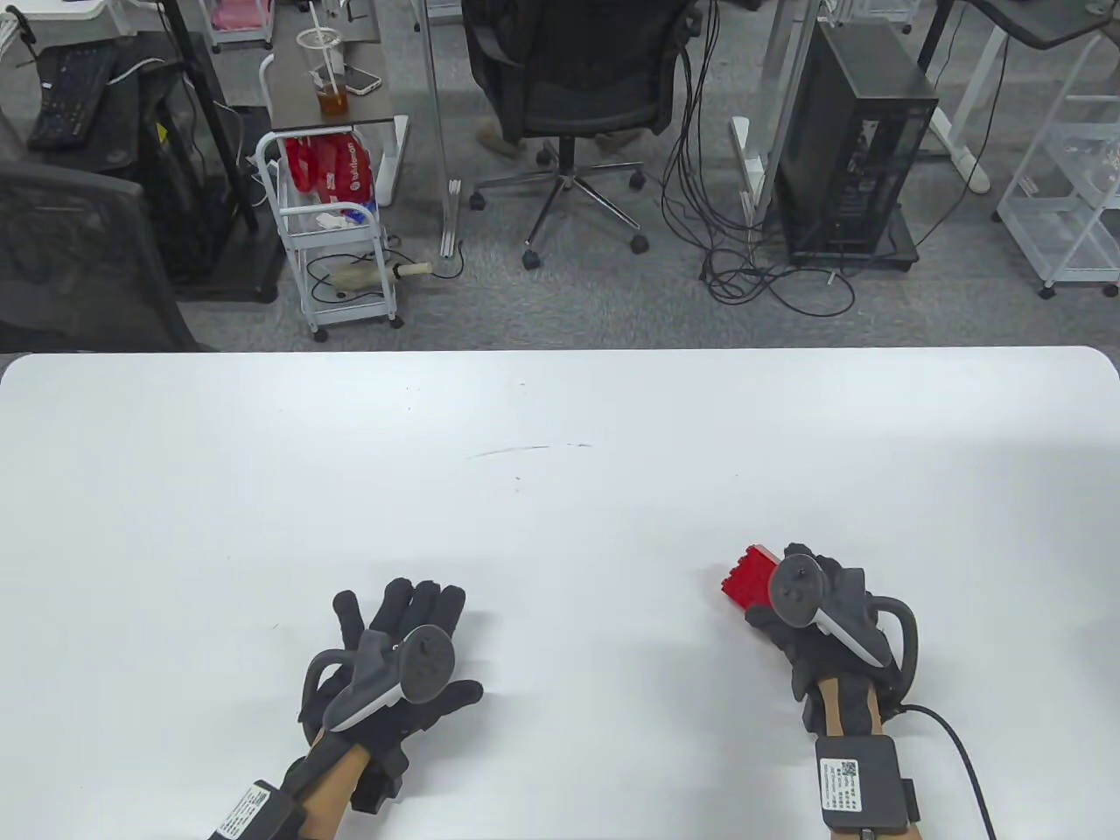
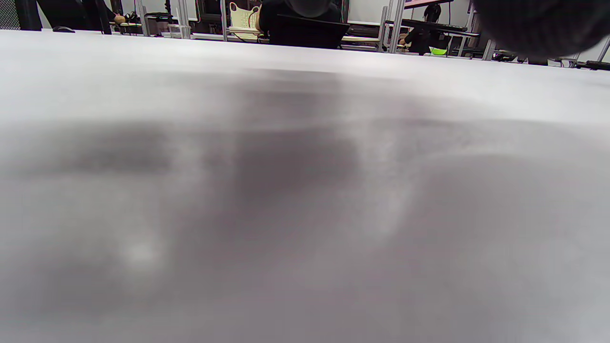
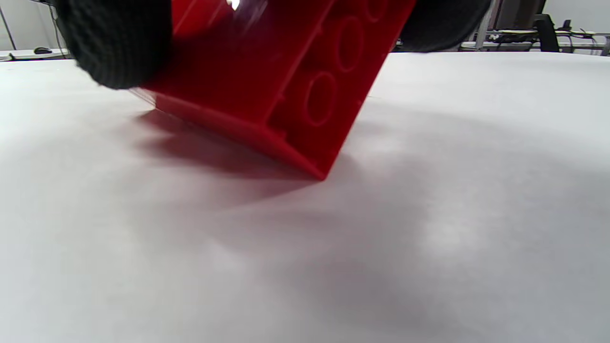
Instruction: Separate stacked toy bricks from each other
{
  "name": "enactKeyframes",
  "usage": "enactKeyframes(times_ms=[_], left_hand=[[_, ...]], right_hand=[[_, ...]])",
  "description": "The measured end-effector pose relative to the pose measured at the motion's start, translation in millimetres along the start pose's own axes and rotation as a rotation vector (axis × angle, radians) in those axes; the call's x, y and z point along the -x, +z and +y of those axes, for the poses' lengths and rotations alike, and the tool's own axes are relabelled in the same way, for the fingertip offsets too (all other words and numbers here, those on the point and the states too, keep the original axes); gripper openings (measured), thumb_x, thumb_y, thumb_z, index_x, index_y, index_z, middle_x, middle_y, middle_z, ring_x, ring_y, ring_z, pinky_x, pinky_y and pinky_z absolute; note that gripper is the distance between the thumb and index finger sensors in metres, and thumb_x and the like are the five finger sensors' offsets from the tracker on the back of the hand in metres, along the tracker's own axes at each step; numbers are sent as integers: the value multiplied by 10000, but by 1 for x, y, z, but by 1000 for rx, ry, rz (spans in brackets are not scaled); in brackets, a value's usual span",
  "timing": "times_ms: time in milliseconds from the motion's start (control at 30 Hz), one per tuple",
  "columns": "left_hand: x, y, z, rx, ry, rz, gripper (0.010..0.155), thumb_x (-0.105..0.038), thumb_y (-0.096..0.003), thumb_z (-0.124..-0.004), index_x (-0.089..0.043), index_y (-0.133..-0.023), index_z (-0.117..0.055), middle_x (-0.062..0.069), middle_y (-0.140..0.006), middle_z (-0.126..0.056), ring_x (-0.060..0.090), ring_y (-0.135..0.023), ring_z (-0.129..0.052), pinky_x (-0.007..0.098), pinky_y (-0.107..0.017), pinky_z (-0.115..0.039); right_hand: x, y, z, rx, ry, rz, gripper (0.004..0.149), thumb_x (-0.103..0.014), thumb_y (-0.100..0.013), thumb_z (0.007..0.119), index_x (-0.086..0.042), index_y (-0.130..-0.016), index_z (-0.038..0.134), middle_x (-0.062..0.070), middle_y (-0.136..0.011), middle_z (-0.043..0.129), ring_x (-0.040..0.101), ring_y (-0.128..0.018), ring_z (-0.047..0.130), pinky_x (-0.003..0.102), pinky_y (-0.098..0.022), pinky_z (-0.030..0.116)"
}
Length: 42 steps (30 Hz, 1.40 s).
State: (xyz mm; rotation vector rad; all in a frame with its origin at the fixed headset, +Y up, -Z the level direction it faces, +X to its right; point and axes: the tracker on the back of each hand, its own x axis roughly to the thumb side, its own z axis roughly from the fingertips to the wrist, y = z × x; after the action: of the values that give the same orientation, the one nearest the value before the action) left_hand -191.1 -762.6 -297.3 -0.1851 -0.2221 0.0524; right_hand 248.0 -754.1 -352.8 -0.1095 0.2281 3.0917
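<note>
Surroundings first. White table (image 1: pixel 560 420) fills the near half of table view; faint scuff mark (image 1: pixel 525 451) near its centre. Beyond far edge: office chair (image 1: pixel 569 87) centre, black PC tower (image 1: pixel 853 140) to the right, white wire cart (image 1: pixel 337 227) to the left w/ an iced drink cup (image 1: pixel 328 87) on the side table above it. Loose cables (image 1: pixel 770 280) on floor btwn chair and tower. None of this sits on the table or blocks the hands.

Task item: red brick stack (image 1: pixel 751 579), near-right part of table, well apart from left hand. I see it tilted, one bottom edge down at the table (image 3: pixel 305 162) per right wrist view, hollow tubed underside facing that cam. Studs point far-left in table view; long axis runs roughly far-right to near-left. Partly hidden by right hand + tracker, so full length not visible.

Counts: 1 red stack; number of bricks in it – can't tell. 2 hands, 2 trackers.

Right hand (image 1: pixel 814 612): fingers wrapped round the stack, gripping it; a gloved fingertip (image 3: pixel 114 43) presses its side in wrist view.

Left hand (image 1: pixel 394 665): near-left, fingers spread flat, lying on the table, holding nothing. Left wrist view mostly blurred tabletop w/ shadow.
</note>
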Motion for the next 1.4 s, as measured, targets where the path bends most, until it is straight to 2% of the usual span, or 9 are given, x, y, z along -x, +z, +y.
enactKeyframes(times_ms=[133,233,400,533,633,800,1067,1300,1400], left_hand=[[-1,0,0,-2,-4,-4,1044,-757,-363,-626,-338,-1173,-117,43,-1310,-283,375,-1246,-237,757,-746,-93],[-3,2,2,-15,-1,-12,1043,-756,-364,-625,-338,-1173,-116,45,-1309,-283,376,-1245,-239,756,-748,-97],[-9,7,7,-76,23,-61,1040,-756,-367,-625,-332,-1174,-125,49,-1305,-299,377,-1241,-270,756,-759,-133],[-19,14,14,-152,94,-132,1022,-747,-379,-628,-322,-1176,-151,39,-1295,-346,372,-1234,-333,747,-774,-192],[-29,21,20,-220,160,-207,997,-737,-395,-627,-312,-1176,-177,29,-1283,-387,363,-1222,-396,729,-788,-259],[-43,33,26,-318,302,-310,904,-679,-441,-631,-296,-1172,-262,8,-1250,-484,337,-1184,-530,686,-799,-382],[-53,38,28,-285,458,-423,805,-575,-487,-647,-262,-1162,-341,17,-1213,-570,313,-1133,-665,644,-797,-475],[-55,32,26,-231,524,-436,725,-436,-514,-704,-218,-1141,-413,3,-1133,-710,254,-1030,-834,596,-791,-562],[-55,28,25,-224,555,-415,721,-408,-494,-747,-197,-1126,-472,10,-1091,-777,232,-927,-929,574,-777,-614]], right_hand=[[-2,2,0,42,-38,-28,732,-571,-516,707,-161,-1095,524,133,-1012,682,303,-771,861,631,-647,710],[-8,7,-5,80,-38,-74,674,-599,-530,649,-200,-1063,550,100,-978,711,266,-727,882,566,-606,768],[-38,24,-13,189,-144,-192,640,-628,-553,578,-219,-1046,569,81,-942,734,264,-670,917,474,-470,842],[-67,40,-17,210,-208,-313,632,-632,-563,535,-233,-1053,553,74,-933,740,275,-639,951,476,-409,859],[-87,54,-19,275,-260,-406,626,-639,-568,503,-251,-1058,534,67,-922,756,281,-616,975,479,-372,870],[-116,74,-21,274,-324,-530,625,-636,-572,489,-255,-1067,524,67,-921,762,287,-607,985,417,-286,880],[-149,101,-14,301,-273,-688,629,-644,-560,512,-243,-1041,573,42,-880,795,265,-550,990,375,-198,869],[-157,102,-10,299,-255,-713,631,-646,-557,515,-242,-1037,582,40,-874,800,263,-538,987,370,-190,864],[-158,97,-7,268,-253,-712,632,-650,-556,512,-248,-1038,582,37,-875,801,258,-538,987,368,-194,862]])
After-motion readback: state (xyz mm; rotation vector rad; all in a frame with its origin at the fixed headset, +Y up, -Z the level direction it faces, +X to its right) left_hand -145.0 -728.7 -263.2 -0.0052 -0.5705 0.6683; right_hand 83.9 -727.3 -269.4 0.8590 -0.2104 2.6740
